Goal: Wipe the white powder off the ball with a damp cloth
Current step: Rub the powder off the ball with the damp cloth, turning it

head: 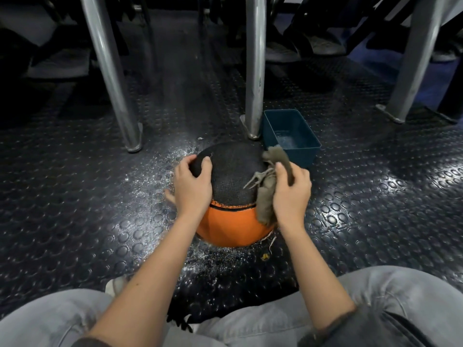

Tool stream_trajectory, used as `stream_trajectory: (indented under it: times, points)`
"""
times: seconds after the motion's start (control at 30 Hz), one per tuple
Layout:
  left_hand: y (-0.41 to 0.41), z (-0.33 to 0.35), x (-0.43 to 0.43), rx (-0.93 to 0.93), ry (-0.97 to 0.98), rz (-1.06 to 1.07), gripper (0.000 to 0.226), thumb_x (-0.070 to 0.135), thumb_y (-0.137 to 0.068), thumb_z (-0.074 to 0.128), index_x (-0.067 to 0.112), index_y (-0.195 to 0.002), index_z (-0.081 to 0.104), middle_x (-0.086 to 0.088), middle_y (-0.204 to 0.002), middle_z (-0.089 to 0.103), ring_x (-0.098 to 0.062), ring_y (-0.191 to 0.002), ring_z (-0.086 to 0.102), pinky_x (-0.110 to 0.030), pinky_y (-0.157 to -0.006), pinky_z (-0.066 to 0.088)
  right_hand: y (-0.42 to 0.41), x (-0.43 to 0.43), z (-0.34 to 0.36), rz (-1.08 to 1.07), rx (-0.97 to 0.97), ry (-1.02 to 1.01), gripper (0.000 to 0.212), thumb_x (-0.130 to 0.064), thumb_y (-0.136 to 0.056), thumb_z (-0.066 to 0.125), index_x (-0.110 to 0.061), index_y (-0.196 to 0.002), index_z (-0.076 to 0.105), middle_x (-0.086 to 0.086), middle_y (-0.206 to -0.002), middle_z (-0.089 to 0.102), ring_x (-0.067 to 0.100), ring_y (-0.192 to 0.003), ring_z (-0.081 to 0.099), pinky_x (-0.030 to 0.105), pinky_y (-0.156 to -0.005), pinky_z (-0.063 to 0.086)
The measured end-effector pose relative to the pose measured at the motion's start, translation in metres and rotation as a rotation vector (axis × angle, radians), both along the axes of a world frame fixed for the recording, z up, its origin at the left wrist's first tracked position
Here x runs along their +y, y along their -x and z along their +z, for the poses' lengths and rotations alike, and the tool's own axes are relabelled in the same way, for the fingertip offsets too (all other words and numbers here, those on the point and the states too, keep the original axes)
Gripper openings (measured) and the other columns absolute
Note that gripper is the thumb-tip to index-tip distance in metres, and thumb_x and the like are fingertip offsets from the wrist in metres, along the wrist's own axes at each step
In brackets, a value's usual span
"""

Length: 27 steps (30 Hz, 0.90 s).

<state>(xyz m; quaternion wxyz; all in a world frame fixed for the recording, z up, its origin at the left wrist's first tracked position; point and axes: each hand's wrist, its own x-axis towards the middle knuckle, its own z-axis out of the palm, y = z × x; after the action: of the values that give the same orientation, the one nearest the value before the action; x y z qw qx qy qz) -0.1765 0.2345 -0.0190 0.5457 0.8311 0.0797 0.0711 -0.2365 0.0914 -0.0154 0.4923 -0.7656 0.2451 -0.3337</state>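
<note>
A black and orange ball (233, 186) sits on the dark studded floor in front of my knees. My left hand (191, 182) lies on the ball's upper left side, its fingers curved over the black part. My right hand (292, 191) grips a frayed grey-brown cloth (266, 196) and holds it against the ball's right side. The cloth hangs down past the orange half, and loose threads trail from it. White powder is scattered on the floor (160, 169) around the ball.
A blue plastic tub (308, 156) with a little water in it stands just behind the ball on the right. Metal table legs (254, 71) rise behind the ball. Shoes and dark shapes sit farther back. My grey trouser knees fill the bottom edge.
</note>
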Motion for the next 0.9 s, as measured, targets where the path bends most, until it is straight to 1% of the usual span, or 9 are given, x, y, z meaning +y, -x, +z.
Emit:
stream_trajectory:
  times: [0.1,0.2,0.27,0.37,0.47,0.57,0.63,0.8,0.9]
  points:
    - [0.004,0.008,-0.007,-0.009,-0.061,-0.028,0.038,0.047,-0.095,0.045,0.024,-0.125,0.052,0.007,-0.133,0.048,-0.015,-0.125,0.043,-0.051,-0.114,0.005,-0.001,-0.017,-0.015,-0.095,0.047,-0.298,0.017,-0.027,-0.096,0.051,-0.020,-0.086,0.063,0.005,-0.099,0.060,0.020,-0.099,0.057,0.033,-0.087,0.045]
    - [0.007,0.008,-0.003,-0.043,-0.037,-0.078,0.040,0.050,-0.093,0.046,0.025,-0.123,0.052,0.008,-0.130,0.050,-0.015,-0.124,0.044,-0.052,-0.115,0.010,0.007,-0.027,-0.030,-0.164,0.097,-0.753,0.026,-0.014,-0.098,0.047,-0.018,-0.076,0.061,0.005,-0.085,0.064,0.024,-0.093,0.061,0.033,-0.079,0.049]
    - [0.006,0.004,0.007,-0.063,0.030,-0.136,0.038,0.056,-0.087,0.046,0.033,-0.117,0.053,0.012,-0.123,0.052,-0.013,-0.120,0.047,-0.054,-0.113,0.019,0.009,-0.026,-0.032,-0.168,0.114,-0.863,0.027,-0.012,-0.098,0.048,-0.016,-0.073,0.059,0.005,-0.085,0.063,0.023,-0.090,0.059,0.032,-0.078,0.048]
    - [0.001,-0.007,0.027,-0.046,0.102,-0.216,0.040,0.076,-0.072,0.042,0.053,-0.103,0.053,0.017,-0.120,0.057,-0.014,-0.120,0.050,-0.054,-0.110,0.028,0.005,-0.025,-0.006,-0.125,0.009,-0.694,0.022,-0.018,-0.096,0.052,-0.018,-0.076,0.063,0.003,-0.081,0.065,0.025,-0.092,0.063,0.033,-0.083,0.050]
    - [-0.005,-0.018,0.041,-0.069,0.065,-0.276,0.048,0.087,-0.069,0.041,0.057,-0.105,0.054,0.012,-0.125,0.058,-0.020,-0.124,0.049,-0.056,-0.106,0.032,-0.005,-0.024,0.033,0.023,-0.069,-0.347,0.014,-0.023,-0.093,0.057,-0.015,-0.095,0.068,0.003,-0.096,0.067,0.018,-0.096,0.062,0.032,-0.087,0.048]
    - [0.000,-0.002,0.042,-0.148,-0.104,-0.363,0.044,0.077,-0.074,0.037,0.050,-0.106,0.052,0.007,-0.135,0.052,-0.016,-0.138,0.032,-0.053,-0.114,0.015,-0.012,-0.004,0.054,0.301,0.045,0.051,0.024,-0.026,-0.090,0.061,-0.013,-0.109,0.067,0.001,-0.109,0.062,0.011,-0.102,0.054,0.027,-0.092,0.042]
    - [0.000,0.012,0.039,-0.154,-0.255,-0.368,0.042,0.068,-0.081,0.038,0.046,-0.114,0.052,0.010,-0.140,0.047,-0.010,-0.142,0.021,-0.044,-0.116,0.001,-0.012,0.009,0.047,0.390,0.160,0.303,0.024,-0.028,-0.091,0.059,-0.017,-0.110,0.067,0.000,-0.110,0.060,0.016,-0.105,0.051,0.034,-0.093,0.040]
    - [0.010,0.033,-0.002,0.030,-0.167,-0.282,0.059,0.059,-0.087,0.041,0.026,-0.135,0.047,0.001,-0.141,0.044,-0.022,-0.135,0.033,-0.047,-0.116,0.015,0.002,0.009,0.035,0.182,0.184,0.266,0.024,-0.031,-0.094,0.054,-0.017,-0.109,0.066,-0.001,-0.110,0.055,0.019,-0.110,0.043,0.042,-0.095,0.037]
    - [0.025,0.022,-0.022,-0.057,-0.447,-0.252,0.050,0.055,-0.096,0.033,0.027,-0.136,0.042,0.006,-0.143,0.039,-0.016,-0.135,0.033,-0.050,-0.115,0.002,0.008,0.007,0.033,0.163,0.141,0.271,0.022,-0.033,-0.091,0.057,-0.018,-0.102,0.069,-0.003,-0.098,0.052,0.018,-0.103,0.045,0.041,-0.091,0.038]
